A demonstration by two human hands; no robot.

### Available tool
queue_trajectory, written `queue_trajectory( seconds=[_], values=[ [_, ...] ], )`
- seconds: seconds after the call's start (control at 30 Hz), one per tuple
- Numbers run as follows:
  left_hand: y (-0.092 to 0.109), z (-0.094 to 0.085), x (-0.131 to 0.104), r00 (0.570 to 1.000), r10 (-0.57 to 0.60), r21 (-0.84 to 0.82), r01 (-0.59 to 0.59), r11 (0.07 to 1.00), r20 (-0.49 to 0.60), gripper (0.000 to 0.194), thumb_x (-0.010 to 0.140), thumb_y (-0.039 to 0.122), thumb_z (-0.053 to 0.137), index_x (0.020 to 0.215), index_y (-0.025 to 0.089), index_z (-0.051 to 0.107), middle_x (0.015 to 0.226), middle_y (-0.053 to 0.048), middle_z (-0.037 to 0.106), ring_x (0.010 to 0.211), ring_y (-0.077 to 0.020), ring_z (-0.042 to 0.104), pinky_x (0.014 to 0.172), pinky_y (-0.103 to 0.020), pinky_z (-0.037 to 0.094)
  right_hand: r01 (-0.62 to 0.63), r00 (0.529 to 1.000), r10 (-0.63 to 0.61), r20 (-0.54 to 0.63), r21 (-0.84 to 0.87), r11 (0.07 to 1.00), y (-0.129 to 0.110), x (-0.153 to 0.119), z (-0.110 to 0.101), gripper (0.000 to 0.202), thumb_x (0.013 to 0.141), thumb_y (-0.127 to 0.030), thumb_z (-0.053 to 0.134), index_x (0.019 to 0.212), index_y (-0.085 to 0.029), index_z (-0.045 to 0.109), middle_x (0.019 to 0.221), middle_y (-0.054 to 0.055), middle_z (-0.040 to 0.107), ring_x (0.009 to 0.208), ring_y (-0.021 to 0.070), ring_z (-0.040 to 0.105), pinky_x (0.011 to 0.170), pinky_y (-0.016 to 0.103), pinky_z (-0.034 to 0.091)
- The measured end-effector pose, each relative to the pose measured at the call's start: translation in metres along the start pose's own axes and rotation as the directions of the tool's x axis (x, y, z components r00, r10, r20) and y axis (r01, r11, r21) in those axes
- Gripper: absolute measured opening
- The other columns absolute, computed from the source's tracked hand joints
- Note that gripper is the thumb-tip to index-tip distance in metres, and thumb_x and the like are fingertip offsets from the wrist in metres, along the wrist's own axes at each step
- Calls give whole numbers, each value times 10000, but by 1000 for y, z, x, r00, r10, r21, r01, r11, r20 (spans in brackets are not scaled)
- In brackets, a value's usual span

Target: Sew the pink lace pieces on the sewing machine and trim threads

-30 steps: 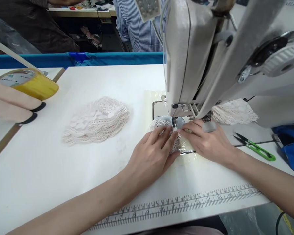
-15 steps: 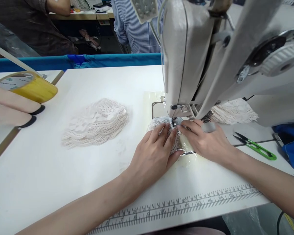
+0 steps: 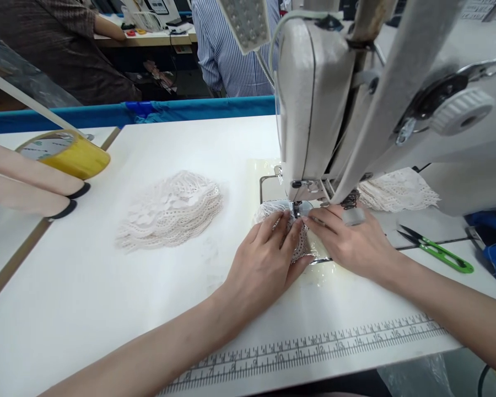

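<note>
We're on one head-worn cam, facing forward and down over the white table (image 3: 86,309). Left hand (image 3: 267,251) and right hand (image 3: 351,242) near, right of centre; sewing machine (image 3: 306,110) close, upper right. We see past the table to a striped shirt (image 3: 236,58).

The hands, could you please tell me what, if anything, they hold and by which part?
Lace, seemingly pressed: the left hand across its middle, the right hand at its right edge; any pinch is hidden.
</note>
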State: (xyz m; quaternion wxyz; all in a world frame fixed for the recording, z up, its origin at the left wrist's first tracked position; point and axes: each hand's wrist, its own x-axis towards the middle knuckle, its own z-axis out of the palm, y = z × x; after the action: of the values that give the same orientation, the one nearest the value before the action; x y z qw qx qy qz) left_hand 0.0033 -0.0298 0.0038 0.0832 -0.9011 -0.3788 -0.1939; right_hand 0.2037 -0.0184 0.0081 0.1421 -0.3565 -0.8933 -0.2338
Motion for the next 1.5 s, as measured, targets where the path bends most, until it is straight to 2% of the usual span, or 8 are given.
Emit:
queue_trajectory(
  seconds=[0.37,0.67,1.2,1.33,1.43,1.5],
  values=[
    [-1,-2,-1,1000,9,-32,-9,999,-5,463,923,383,510,1246,57,571,1183,-187,645,1183,-308,526,901,-448,531,4,1000,-4,-10,-1,1000,1,-1,-3,267,848,-30,476,920,-135,711,930,93,713,878,206,550,795,360,385],
    [-1,-2,-1,1000,-13,-21,13,1000,10,466,928,389,501,1260,69,568,1191,-180,645,1200,-303,519,905,-436,527,7,1000,-7,-1,-27,1000,0,-1,-3,278,848,-26,463,873,-142,715,921,84,715,871,204,548,839,364,366],
    [-2,0,0,1000,-12,-18,12,1000,12,461,927,393,501,1259,80,561,1215,-190,628,1199,-313,514,872,-456,539,-9,1000,9,8,-4,1000,2,-2,0,271,849,-39,476,972,-124,702,938,94,714,891,212,568,830,375,383],
    [-2,-2,-1,1000,4,-21,-4,1000,3,464,916,384,523,1257,71,547,1249,-189,605,1204,-317,512,909,-466,529,-1,999,3,-47,46,999,2,-2,0,272,875,-61,470,1037,-117,681,944,92,716,888,208,584,838,382,393],
    [-1,-12,-4,999,33,-39,-33,999,-1,348,898,312,552,1158,85,587,1174,-153,642,1143,-292,550,902,-429,537,30,993,-17,-114,119,992,2,-1,-1,292,888,-54,437,1040,-144,670,1001,57,719,845,174,594,818,350,403],
    [0,-22,-7,998,24,-59,-20,998,58,221,874,246,558,1038,108,608,1034,-120,666,986,-262,603,785,-397,567,66,991,-41,-130,197,978,1,0,-3,298,885,-41,422,1016,-152,666,1044,35,712,818,149,597,791,321,411]
  ],
)
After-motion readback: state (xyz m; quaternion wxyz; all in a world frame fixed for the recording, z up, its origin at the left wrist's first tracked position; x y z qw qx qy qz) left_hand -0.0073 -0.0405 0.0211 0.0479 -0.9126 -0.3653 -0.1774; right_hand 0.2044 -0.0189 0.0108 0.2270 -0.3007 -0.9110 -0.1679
